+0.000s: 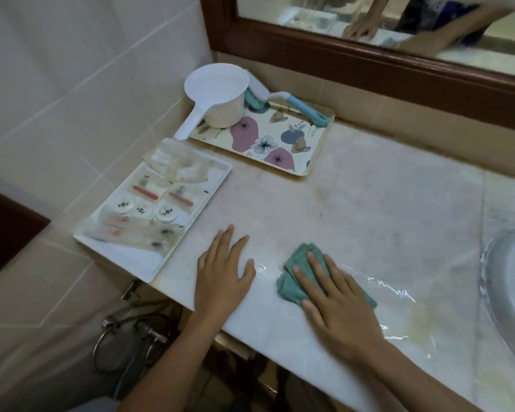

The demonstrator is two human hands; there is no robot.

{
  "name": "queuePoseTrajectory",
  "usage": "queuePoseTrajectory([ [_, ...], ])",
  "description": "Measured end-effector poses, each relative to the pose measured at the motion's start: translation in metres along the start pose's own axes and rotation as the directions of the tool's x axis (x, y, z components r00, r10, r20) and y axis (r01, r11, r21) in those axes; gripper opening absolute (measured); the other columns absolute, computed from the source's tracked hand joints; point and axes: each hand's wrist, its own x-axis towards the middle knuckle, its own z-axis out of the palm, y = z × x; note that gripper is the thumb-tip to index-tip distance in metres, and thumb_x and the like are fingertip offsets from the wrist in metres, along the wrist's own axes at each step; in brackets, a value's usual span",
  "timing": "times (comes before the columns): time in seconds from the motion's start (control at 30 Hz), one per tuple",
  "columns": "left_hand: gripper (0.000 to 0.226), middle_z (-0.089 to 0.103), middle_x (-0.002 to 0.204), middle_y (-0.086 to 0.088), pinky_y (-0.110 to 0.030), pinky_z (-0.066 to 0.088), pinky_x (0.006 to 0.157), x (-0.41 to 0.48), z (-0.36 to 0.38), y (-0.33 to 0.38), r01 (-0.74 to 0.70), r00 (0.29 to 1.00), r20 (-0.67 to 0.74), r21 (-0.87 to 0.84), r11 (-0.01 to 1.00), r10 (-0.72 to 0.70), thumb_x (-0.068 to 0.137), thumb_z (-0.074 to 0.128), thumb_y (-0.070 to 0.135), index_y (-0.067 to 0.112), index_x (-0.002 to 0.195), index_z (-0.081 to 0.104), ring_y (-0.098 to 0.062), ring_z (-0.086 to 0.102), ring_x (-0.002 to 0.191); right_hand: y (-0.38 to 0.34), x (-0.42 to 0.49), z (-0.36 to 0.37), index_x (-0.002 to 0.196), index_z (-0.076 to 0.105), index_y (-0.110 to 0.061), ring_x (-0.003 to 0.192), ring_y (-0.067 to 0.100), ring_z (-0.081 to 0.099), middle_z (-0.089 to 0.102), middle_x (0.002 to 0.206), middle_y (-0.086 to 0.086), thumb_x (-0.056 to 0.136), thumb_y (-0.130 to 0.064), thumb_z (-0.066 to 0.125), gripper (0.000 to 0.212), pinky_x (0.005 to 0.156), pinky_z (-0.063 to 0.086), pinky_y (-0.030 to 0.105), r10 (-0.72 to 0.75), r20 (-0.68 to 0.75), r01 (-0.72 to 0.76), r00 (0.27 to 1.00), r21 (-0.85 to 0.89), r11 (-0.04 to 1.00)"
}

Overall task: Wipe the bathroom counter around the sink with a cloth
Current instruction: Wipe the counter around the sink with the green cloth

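A folded green cloth [298, 269] lies on the pale marble counter [369, 209] near its front edge. My right hand [336, 304] presses flat on the cloth, fingers spread, covering most of it. My left hand [223, 272] rests flat on the bare counter just left of the cloth, holding nothing. A wet, shiny streak [384, 286] spreads on the counter to the right of the cloth, toward the sink [509, 292] at the right edge of the view.
A white tray [143, 263] with wrapped toiletries sits at the counter's left end. Behind it a floral tray [280, 144] holds a white scoop [217, 96] and a blue-handled brush [304, 107]. A wood-framed mirror [369, 63] runs along the back. Pipes show below the counter.
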Motion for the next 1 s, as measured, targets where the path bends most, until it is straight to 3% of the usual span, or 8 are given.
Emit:
queuePoseTrajectory([
  [0.17, 0.056, 0.025, 0.158, 0.01, -0.037, 0.028, 0.108, 0.001, 0.001, 0.002, 0.014, 1.0, -0.022, 0.006, 1.0, -0.014, 0.086, 0.034, 0.051, 0.035, 0.138, 0.046, -0.01, 0.019, 0.146, 0.091, 0.018, -0.025, 0.145, 0.003, -0.052, 0.147, 0.012, -0.004, -0.004, 0.159, -0.017, 0.092, -0.059, 0.008, 0.055, 0.115, 0.012, 0.035, 0.173, 0.006, -0.173, 0.985, 0.021, 0.985],
  [0.33, 0.055, 0.026, 0.158, 0.008, -0.041, 0.028, 0.108, 0.001, 0.003, 0.001, 0.011, 1.0, -0.029, 0.016, 1.0, -0.01, 0.087, 0.037, 0.049, 0.034, 0.139, 0.045, -0.014, 0.021, 0.146, 0.056, 0.071, -0.015, 0.151, 0.0, -0.037, 0.147, 0.027, -0.005, -0.006, 0.161, 0.001, 0.092, -0.052, 0.01, 0.061, 0.116, 0.008, 0.043, 0.47, -0.032, -0.467, 0.882, 0.065, 0.882],
  [0.5, 0.055, 0.027, 0.158, 0.006, -0.044, 0.029, 0.109, -0.001, 0.003, 0.004, 0.011, 0.999, -0.033, 0.015, 1.0, -0.011, 0.088, 0.04, 0.047, 0.032, 0.141, 0.045, -0.017, 0.023, 0.145, -0.028, -0.014, 0.009, 0.152, 0.005, -0.037, 0.148, 0.023, -0.008, -0.005, 0.161, -0.003, 0.099, -0.049, 0.023, 0.057, 0.115, 0.004, 0.039, 0.115, -0.032, -0.111, 0.993, 0.1, 0.989],
  [0.63, 0.049, 0.025, 0.159, 0.005, -0.044, 0.026, 0.111, -0.001, 0.005, 0.005, 0.02, 0.999, -0.029, 0.014, 1.0, -0.02, 0.094, 0.047, 0.04, 0.031, 0.142, 0.043, -0.017, 0.021, 0.146, 0.027, -0.086, 0.006, 0.15, 0.018, -0.038, 0.148, 0.021, 0.008, 0.01, 0.161, -0.004, 0.097, -0.049, 0.029, 0.055, 0.112, 0.017, 0.037, -0.049, -0.012, 0.049, 0.999, -0.027, 0.998],
  [0.73, 0.049, 0.026, 0.159, 0.005, -0.044, 0.025, 0.111, -0.001, 0.004, 0.007, 0.03, 0.999, -0.035, 0.024, 0.999, -0.029, 0.094, 0.05, 0.038, 0.03, 0.141, 0.043, -0.017, 0.021, 0.146, 0.083, -0.079, -0.007, 0.149, 0.009, -0.046, 0.148, 0.016, 0.003, 0.004, 0.161, -0.01, 0.095, -0.053, 0.021, 0.055, 0.114, 0.016, 0.038, 0.187, -0.015, -0.187, 0.982, -0.016, 0.982],
  [0.87, 0.048, 0.027, 0.158, 0.005, -0.045, 0.024, 0.112, -0.004, 0.002, 0.01, 0.035, 0.999, -0.034, -0.01, 0.999, -0.035, 0.093, 0.05, 0.038, 0.031, 0.14, 0.044, -0.017, 0.021, 0.146, 0.06, -0.026, -0.005, 0.151, 0.0, -0.039, 0.147, 0.025, -0.005, -0.005, 0.161, -0.001, 0.093, -0.052, 0.01, 0.06, 0.116, 0.008, 0.042, 0.551, -0.067, -0.545, 0.832, 0.088, 0.834],
  [0.93, 0.047, 0.028, 0.158, 0.003, -0.045, 0.022, 0.113, -0.002, 0.001, 0.011, 0.047, 0.998, -0.029, -0.039, 0.998, -0.048, 0.093, 0.05, 0.037, 0.03, 0.139, 0.046, -0.019, 0.021, 0.146, 0.025, -0.02, 0.002, 0.152, -0.004, -0.035, 0.147, 0.027, -0.011, -0.012, 0.161, 0.002, 0.097, -0.05, 0.014, 0.059, 0.116, 0.002, 0.042, 0.591, -0.061, -0.581, 0.805, 0.128, 0.804],
  [1.0, 0.044, 0.034, 0.155, -0.002, -0.046, 0.025, 0.111, 0.002, -0.002, 0.018, 0.124, 0.992, -0.022, -0.109, 0.986, -0.127, 0.092, 0.052, 0.033, 0.026, 0.136, 0.051, -0.023, 0.027, 0.143, -0.01, -0.041, 0.011, 0.151, -0.006, -0.038, 0.146, 0.024, -0.015, -0.014, 0.16, -0.001, 0.098, -0.049, 0.019, 0.059, 0.115, -0.005, 0.039, 0.484, -0.071, -0.472, 0.872, 0.135, 0.871],
])
